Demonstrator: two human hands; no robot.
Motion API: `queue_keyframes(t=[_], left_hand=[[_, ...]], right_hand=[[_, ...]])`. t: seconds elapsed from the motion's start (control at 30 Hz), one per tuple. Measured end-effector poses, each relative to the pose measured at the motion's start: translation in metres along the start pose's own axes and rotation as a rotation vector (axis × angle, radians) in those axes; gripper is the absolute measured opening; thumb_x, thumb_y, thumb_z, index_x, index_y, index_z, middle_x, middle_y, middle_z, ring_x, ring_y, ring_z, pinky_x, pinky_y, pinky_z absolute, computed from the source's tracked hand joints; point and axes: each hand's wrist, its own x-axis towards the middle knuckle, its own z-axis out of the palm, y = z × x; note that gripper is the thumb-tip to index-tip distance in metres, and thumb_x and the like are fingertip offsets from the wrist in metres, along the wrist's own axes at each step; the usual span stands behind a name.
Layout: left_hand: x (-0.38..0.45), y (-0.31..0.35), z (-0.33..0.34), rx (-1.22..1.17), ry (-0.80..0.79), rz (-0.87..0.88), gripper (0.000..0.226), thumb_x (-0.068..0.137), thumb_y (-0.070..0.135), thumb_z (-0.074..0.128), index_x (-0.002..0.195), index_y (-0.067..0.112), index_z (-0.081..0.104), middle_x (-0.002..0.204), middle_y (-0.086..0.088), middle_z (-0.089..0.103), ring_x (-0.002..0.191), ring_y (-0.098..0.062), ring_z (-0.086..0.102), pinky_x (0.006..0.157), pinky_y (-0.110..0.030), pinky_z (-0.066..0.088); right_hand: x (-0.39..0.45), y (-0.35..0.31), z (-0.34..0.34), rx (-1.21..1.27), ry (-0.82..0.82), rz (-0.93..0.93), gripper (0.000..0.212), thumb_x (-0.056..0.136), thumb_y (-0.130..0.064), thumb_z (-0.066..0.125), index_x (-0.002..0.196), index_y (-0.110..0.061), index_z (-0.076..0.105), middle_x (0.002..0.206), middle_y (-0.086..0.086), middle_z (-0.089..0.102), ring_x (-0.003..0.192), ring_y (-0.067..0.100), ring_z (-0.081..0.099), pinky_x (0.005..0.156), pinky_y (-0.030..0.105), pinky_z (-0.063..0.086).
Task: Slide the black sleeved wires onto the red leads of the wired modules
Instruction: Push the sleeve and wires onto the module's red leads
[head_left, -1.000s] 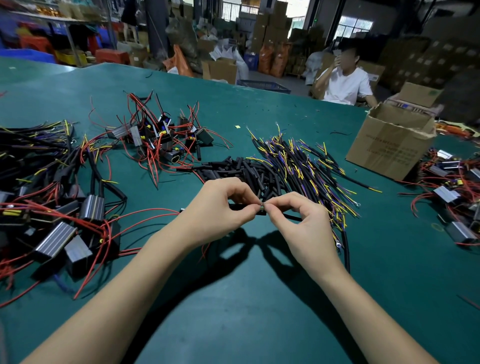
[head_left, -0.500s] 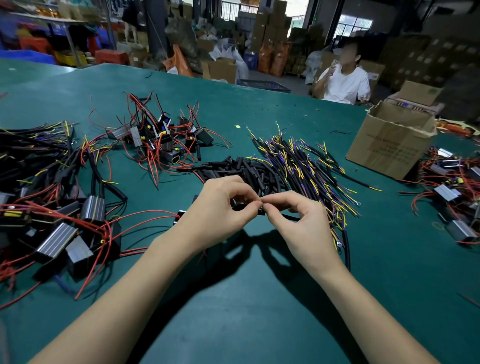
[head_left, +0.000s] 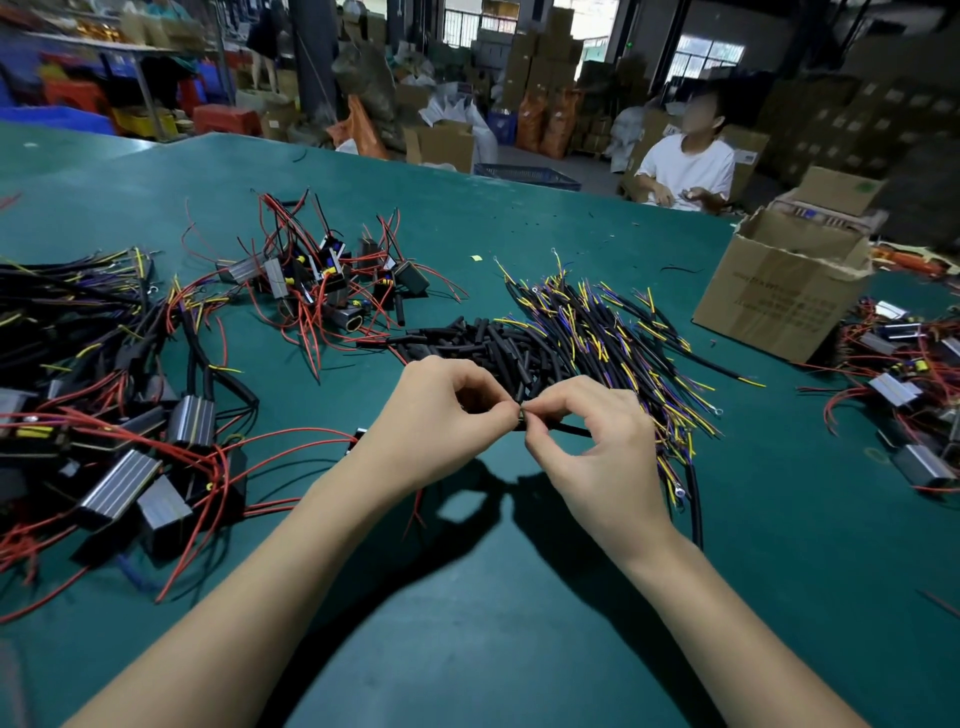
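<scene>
hands drew slightly closer over the last second, left hand (head_left: 441, 415) pinching the red lead, right hand (head_left: 587, 436) pinching a black sleeved wire (head_left: 569, 429), fingertips meeting above the tabletop (head_left: 467, 623), sleeve probably just starting onto lead.

Teal-green table (head_left: 519, 649), red-leaded silver-and-black modules (head_left: 192, 421), black sleeves (head_left: 493, 343), yellow-and-purple wire tips (head_left: 623, 332), brown cardboard box (head_left: 779, 296).
</scene>
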Motion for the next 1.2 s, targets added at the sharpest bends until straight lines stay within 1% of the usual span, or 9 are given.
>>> queue_keyframes(t=[0.17,0.27,0.33,0.43,0.5,0.57,0.77,1.0,1.2], left_hand=[[0.003,0.000,-0.004,-0.081,-0.095,-0.140,0.011,0.075,0.017,0.069,0.065,0.013,0.072,0.069,-0.008,0.070,0.061,-0.008,0.054,0.064,-0.026,0.047],[0.005,-0.001,-0.009,-0.181,-0.143,-0.229,0.012,0.074,0.019,0.071,0.065,0.011,0.071,0.081,-0.021,0.069,0.067,-0.013,0.051,0.070,-0.031,0.042],[0.004,-0.001,-0.009,-0.170,-0.139,-0.170,0.011,0.078,0.014,0.069,0.067,0.011,0.071,0.079,-0.019,0.070,0.066,-0.010,0.051,0.069,-0.027,0.042],[0.002,0.001,-0.005,-0.038,-0.046,0.069,0.011,0.081,0.007,0.068,0.071,0.012,0.070,0.068,0.000,0.065,0.060,-0.002,0.052,0.062,-0.015,0.041],[0.001,0.000,-0.003,0.041,0.004,0.241,0.010,0.081,0.004,0.068,0.074,0.010,0.069,0.071,0.001,0.061,0.064,-0.005,0.053,0.063,-0.018,0.043],[0.001,-0.003,-0.002,0.095,0.015,0.370,0.007,0.082,0.002,0.067,0.077,0.007,0.069,0.076,-0.002,0.059,0.067,-0.009,0.053,0.065,-0.022,0.045],[-0.001,-0.007,0.002,0.186,0.002,0.582,0.005,0.087,0.000,0.063,0.086,0.001,0.067,0.087,-0.006,0.056,0.076,-0.016,0.056,0.067,-0.027,0.049],[-0.001,-0.003,0.002,0.225,-0.008,0.637,0.007,0.088,0.001,0.062,0.087,0.000,0.069,0.087,-0.008,0.057,0.075,-0.019,0.057,0.066,-0.033,0.050],[0.000,0.001,-0.001,0.290,0.007,0.698,0.009,0.089,0.002,0.061,0.086,-0.001,0.069,0.086,-0.010,0.058,0.074,-0.022,0.056,0.068,-0.026,0.047]], right_hand=[[0.005,0.002,-0.001,-0.340,0.045,-0.336,0.011,0.080,-0.005,0.062,0.071,-0.010,0.063,0.072,0.000,0.063,0.065,0.022,0.059,0.067,0.037,0.035],[0.010,0.002,-0.002,-0.464,0.053,-0.462,0.017,0.083,-0.005,0.058,0.067,-0.008,0.062,0.070,0.002,0.063,0.059,0.024,0.055,0.064,0.036,0.032],[0.011,0.001,-0.005,-0.349,-0.023,-0.359,0.011,0.081,-0.006,0.062,0.072,-0.011,0.064,0.073,-0.003,0.063,0.064,0.019,0.057,0.068,0.035,0.032],[0.013,0.002,-0.014,0.134,-0.150,0.075,0.008,0.083,-0.009,0.068,0.079,-0.016,0.070,0.075,-0.012,0.066,0.071,0.005,0.059,0.075,0.021,0.039],[0.015,0.005,-0.019,0.350,-0.200,0.315,0.011,0.086,-0.010,0.068,0.079,-0.016,0.072,0.070,-0.014,0.068,0.068,-0.001,0.058,0.070,0.012,0.041],[0.016,0.009,-0.020,0.455,-0.264,0.427,0.011,0.087,-0.010,0.066,0.079,-0.015,0.072,0.066,-0.011,0.066,0.065,0.000,0.056,0.067,0.011,0.043],[0.018,0.015,-0.026,0.570,-0.373,0.503,0.007,0.087,-0.010,0.066,0.083,-0.012,0.071,0.072,-0.004,0.067,0.069,0.005,0.057,0.071,0.013,0.046],[0.018,0.018,-0.031,0.564,-0.414,0.459,0.008,0.086,-0.015,0.066,0.080,-0.019,0.069,0.079,0.006,0.063,0.077,0.017,0.050,0.077,0.033,0.040],[0.021,0.019,-0.036,0.644,-0.473,0.444,0.010,0.078,-0.027,0.065,0.080,-0.018,0.068,0.072,-0.004,0.063,0.071,0.006,0.056,0.074,0.014,0.046]])
